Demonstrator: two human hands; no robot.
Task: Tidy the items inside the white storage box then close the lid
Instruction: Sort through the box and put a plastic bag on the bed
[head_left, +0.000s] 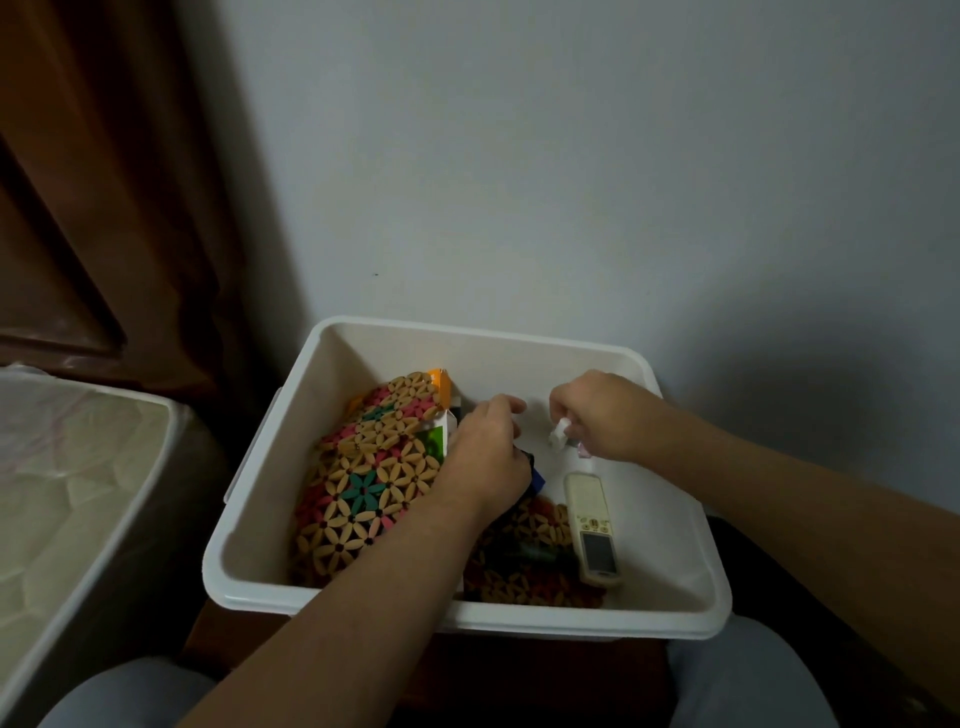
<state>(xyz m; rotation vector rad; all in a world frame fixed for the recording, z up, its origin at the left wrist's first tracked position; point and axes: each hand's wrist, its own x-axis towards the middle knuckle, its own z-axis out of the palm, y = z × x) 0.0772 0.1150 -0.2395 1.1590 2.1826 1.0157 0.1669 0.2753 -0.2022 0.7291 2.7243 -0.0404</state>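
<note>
The white storage box (249, 571) stands open in front of me against the wall. A flower-patterned bamboo mat (363, 483) leans inside on the left, with an orange item (441, 387) and a white-green carton (436, 439) behind it. A second mat (524, 577) lies on the bottom under a white remote control (592, 525). My left hand (485, 457) is inside the box, closed over a dark blue object (536, 475) that is mostly hidden. My right hand (602, 415) pinches a small white item (558, 434) near the box's far side. No lid is in view.
A mattress edge (78, 493) lies to the left of the box. A brown curtain (104, 182) hangs at the upper left. A pale wall (571, 156) rises directly behind the box. My knees (119, 696) show at the bottom corners.
</note>
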